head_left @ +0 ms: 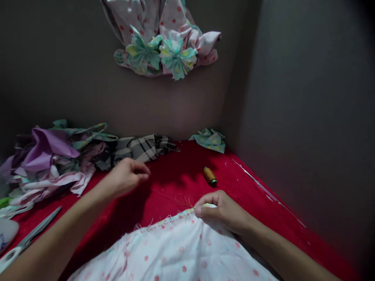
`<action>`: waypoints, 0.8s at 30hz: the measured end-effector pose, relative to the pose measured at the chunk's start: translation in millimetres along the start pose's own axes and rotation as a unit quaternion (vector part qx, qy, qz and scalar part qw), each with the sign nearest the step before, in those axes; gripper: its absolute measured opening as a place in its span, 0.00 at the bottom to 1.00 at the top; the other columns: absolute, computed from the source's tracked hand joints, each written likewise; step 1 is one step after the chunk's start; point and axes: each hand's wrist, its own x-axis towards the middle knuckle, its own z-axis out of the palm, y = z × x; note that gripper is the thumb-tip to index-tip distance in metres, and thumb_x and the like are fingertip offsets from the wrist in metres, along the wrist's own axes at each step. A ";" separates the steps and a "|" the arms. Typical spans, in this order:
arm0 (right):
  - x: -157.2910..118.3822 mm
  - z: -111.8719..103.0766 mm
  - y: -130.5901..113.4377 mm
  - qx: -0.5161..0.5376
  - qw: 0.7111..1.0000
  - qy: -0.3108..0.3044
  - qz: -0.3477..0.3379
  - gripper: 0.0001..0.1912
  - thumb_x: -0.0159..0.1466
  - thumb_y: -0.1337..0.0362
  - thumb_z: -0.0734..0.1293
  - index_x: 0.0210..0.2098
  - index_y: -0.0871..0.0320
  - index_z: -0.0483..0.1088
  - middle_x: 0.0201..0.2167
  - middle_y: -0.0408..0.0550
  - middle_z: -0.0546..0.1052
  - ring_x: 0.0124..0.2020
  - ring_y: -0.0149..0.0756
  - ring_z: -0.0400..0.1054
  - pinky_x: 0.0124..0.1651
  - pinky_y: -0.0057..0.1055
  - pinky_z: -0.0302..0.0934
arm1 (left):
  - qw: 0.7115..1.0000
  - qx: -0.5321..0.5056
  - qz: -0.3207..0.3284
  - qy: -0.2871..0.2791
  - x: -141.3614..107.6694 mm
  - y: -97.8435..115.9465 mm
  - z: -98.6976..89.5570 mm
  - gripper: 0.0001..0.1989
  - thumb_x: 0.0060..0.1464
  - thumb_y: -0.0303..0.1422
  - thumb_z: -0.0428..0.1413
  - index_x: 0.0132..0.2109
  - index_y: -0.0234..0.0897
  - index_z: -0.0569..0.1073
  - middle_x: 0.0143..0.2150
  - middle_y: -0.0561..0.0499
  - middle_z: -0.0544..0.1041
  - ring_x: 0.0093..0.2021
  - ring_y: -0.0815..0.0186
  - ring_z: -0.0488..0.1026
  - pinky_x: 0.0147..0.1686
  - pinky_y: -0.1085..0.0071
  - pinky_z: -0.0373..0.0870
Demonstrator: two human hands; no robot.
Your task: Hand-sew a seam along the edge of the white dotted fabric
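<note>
White polka-dot cotton (172, 249) lies on red velvet (178, 175), its edge pinched between thumb and fingers of the right hand (221, 210); the left hand (125, 178) curls empty above the velvet, near a loose golden thread (164, 195) and a thread spool (210, 176).

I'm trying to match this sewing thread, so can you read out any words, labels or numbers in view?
Nothing is legible: the thread spool shows no readable label, and the white object at the left edge has a blue mark too cut off and blurred to read.
</note>
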 end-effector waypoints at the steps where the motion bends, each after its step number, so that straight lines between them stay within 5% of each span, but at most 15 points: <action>1: -0.1 -0.1 0.2 0.007 1.000 -0.003 0.004 0.08 0.46 0.62 0.67 0.21 0.62 0.71 0.11 0.38 0.64 0.14 0.23 0.53 0.18 0.22 0.47 | 0.999 -0.007 0.015 -0.039 -5.5 10.9 13.2 0.08 0.38 0.32 0.53 0.27 0.36 0.74 0.21 0.53 0.70 0.22 0.69 0.63 0.22 0.75 0.55; 6: -0.4 -0.3 0.4 0.012 1.000 -0.001 -0.002 0.10 0.45 0.61 0.67 0.22 0.63 0.71 0.11 0.38 0.64 0.13 0.23 0.53 0.17 0.22 0.45 | 0.986 0.036 0.079 -0.139 -24.7 32.1 59.0 0.11 0.43 0.33 0.50 0.34 0.38 0.73 0.18 0.55 0.64 0.19 0.71 0.57 0.19 0.77 0.49; 13: -0.1 -0.9 0.3 -0.004 1.000 0.005 0.000 0.11 0.45 0.61 0.67 0.24 0.63 0.72 0.12 0.39 0.65 0.14 0.24 0.55 0.18 0.22 0.49 | 0.977 -0.106 0.032 -0.182 -9.9 13.1 57.5 0.14 0.43 0.36 0.49 0.17 0.35 0.56 0.15 0.58 0.51 0.17 0.75 0.46 0.18 0.76 0.43; 16: -0.3 -0.7 0.1 -0.001 1.000 0.007 0.005 0.11 0.45 0.60 0.67 0.24 0.63 0.72 0.12 0.39 0.65 0.15 0.24 0.56 0.19 0.23 0.50 | 0.977 -0.160 -0.007 -0.138 -4.6 16.2 42.4 0.15 0.44 0.38 0.48 0.19 0.36 0.53 0.15 0.59 0.50 0.16 0.76 0.44 0.16 0.77 0.41; 20: -2.4 -1.7 -1.3 0.001 1.000 0.009 0.018 0.11 0.45 0.61 0.68 0.26 0.63 0.72 0.14 0.40 0.66 0.15 0.24 0.56 0.19 0.22 0.50 | 0.950 -0.297 -0.100 0.008 -0.3 18.3 12.6 0.14 0.39 0.37 0.53 0.20 0.36 0.55 0.14 0.60 0.51 0.13 0.78 0.47 0.14 0.79 0.41; 24: -6.0 -4.4 -2.4 0.020 0.999 -0.018 0.026 0.11 0.46 0.63 0.68 0.27 0.64 0.72 0.15 0.40 0.66 0.16 0.23 0.56 0.19 0.21 0.50 | 0.938 -0.312 -0.097 0.118 3.0 11.9 -16.1 0.10 0.37 0.32 0.53 0.23 0.36 0.57 0.15 0.61 0.52 0.13 0.79 0.47 0.14 0.81 0.44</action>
